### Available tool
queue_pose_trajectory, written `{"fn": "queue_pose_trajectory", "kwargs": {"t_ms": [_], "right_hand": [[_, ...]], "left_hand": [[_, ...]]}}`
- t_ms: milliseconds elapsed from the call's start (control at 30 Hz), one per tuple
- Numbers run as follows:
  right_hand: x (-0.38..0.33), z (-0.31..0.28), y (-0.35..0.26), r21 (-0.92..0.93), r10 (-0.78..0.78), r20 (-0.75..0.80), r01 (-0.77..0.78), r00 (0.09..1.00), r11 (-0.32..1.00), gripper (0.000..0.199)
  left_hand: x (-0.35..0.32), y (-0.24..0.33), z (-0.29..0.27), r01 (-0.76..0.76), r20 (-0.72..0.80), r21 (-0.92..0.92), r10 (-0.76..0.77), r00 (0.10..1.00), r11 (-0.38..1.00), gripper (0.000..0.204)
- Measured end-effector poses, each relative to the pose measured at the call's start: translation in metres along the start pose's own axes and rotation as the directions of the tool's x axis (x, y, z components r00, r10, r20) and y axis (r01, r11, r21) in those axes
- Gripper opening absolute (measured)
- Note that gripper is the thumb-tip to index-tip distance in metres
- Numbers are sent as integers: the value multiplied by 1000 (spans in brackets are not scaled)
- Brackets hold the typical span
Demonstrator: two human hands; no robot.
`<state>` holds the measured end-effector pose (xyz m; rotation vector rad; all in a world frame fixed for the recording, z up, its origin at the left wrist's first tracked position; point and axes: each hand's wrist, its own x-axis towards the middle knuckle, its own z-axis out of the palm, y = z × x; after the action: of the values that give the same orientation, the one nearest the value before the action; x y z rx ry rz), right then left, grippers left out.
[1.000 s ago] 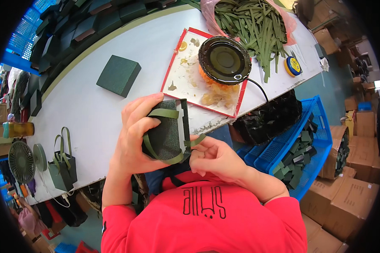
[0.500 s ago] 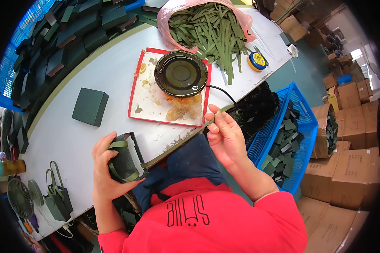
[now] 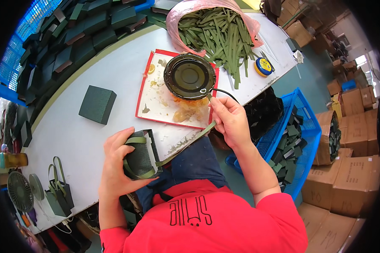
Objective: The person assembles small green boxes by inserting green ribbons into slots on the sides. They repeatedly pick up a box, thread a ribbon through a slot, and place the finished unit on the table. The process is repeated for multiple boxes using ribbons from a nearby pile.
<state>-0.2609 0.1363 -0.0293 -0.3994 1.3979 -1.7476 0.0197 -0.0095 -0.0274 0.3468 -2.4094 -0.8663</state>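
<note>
In the head view, the left hand (image 3: pixel 119 158) grasps a small dark green box (image 3: pixel 142 157) at the near edge of the white tabletop (image 3: pixel 65 137), thumb below and fingers above. Green ribbon loops lie across the box's face, and a pale strip shows along its right side. A green ribbon (image 3: pixel 204 131) stretches from the box's lower right up to the right hand (image 3: pixel 231 122), whose thumb and fingers pinch it. The ribbon's tip points up at the rim of a round black pan (image 3: pixel 189 76) of dark, glossy liquid; whether they touch, I cannot tell. The pan stands over a red-edged white tray (image 3: pixel 152 103) spotted with amber residue.

Left of the tray sits a closed dark green box (image 3: pixel 96 105); farther left, near a round fan (image 3: pixel 20 192), stands a bag-shaped box (image 3: pixel 60 201) with ribbon handles. Beyond the pan, a pink plastic bag (image 3: pixel 173 26) spills green ribbon strips (image 3: pixel 217 36) beside a blue-and-yellow round tin (image 3: pixel 263 66). On the right, a blue crate (image 3: pixel 311 126) holds dark green pieces.
</note>
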Motion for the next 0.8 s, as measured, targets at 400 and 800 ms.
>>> {"fn": "queue_pose_trajectory", "kwargs": {"t_ms": [400,800], "right_hand": [[14,9,1,-41,4,-51,-6,999,999,18],[9,1,3,-11,5,-33,-5,999,1000,18]], "left_hand": [[3,2,4,-24,5,6,24,1000,1000,88],[1,-1,4,-9,-4,-5,9,1000,1000,89]]}}
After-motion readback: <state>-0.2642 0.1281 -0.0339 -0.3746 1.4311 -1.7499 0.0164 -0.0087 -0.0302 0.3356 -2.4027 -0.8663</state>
